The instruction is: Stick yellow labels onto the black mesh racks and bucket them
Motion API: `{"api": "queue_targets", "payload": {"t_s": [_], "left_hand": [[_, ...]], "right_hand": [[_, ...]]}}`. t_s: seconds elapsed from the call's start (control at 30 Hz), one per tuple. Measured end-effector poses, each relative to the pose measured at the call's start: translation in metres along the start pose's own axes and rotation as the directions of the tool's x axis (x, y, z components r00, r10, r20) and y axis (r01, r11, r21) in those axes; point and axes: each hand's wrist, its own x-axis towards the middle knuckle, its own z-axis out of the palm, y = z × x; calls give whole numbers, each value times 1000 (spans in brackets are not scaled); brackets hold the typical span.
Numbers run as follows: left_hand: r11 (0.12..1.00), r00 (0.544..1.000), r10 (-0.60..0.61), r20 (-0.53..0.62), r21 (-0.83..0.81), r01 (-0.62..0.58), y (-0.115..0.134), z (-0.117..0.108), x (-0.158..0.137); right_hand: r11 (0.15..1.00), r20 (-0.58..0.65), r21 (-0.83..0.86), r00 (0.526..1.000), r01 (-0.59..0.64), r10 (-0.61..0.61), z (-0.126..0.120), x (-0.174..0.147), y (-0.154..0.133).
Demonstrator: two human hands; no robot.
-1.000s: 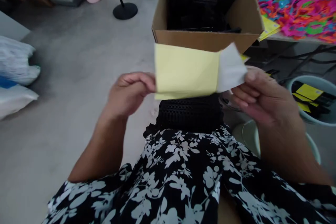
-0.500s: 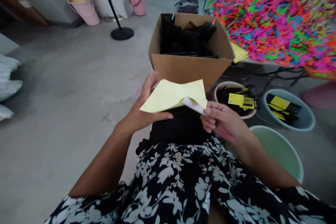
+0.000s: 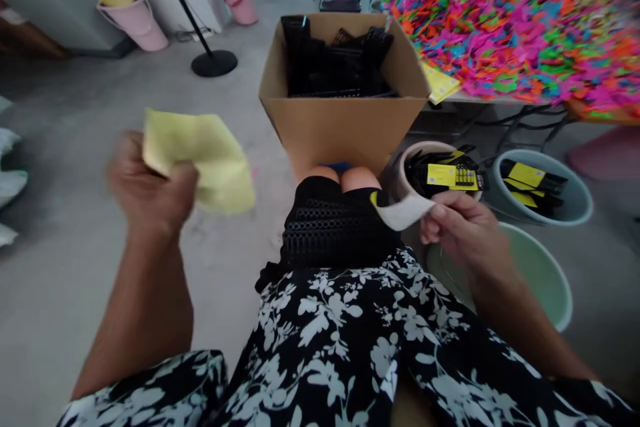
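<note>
Your left hand point(image 3: 153, 190) grips the yellow sheet point(image 3: 213, 153), which spreads to that hand's right, while your right hand point(image 3: 465, 230) pinches a curled white strip point(image 3: 406, 213) reaching out to its left. Sheet and strip, together between your hands half a second ago, are now well apart. A cardboard box point(image 3: 345, 123) stands ahead, between your hands; grey floor point(image 3: 65, 267) shows around your left.

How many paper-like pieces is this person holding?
2: a yellow sheet in the left hand, and a curled white piece in the right hand. Extra layers could be hidden behind either.
</note>
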Motion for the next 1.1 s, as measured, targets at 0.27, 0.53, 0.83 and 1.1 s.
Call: {"api": "queue_targets", "payload": {"t_s": [0.27, 0.53, 0.83, 1.1], "left_hand": [[946, 988, -88, 126, 320, 43, -46, -60, -62], [801, 777, -180, 603, 549, -240, -51, 32, -80], [738, 909, -291, 300, 674, 14, -77, 50, -67], [812, 951, -227, 211, 580, 65, -79, 57, -27]], "right_hand": [[631, 574, -562, 801, 535, -169, 8, -3, -2], [550, 679, -467, 679, 692, -278, 66, 6, 29], [572, 730, -359, 603, 738, -321, 62, 3, 43], [545, 743, -365, 589, 755, -317, 53, 19, 40]]}}
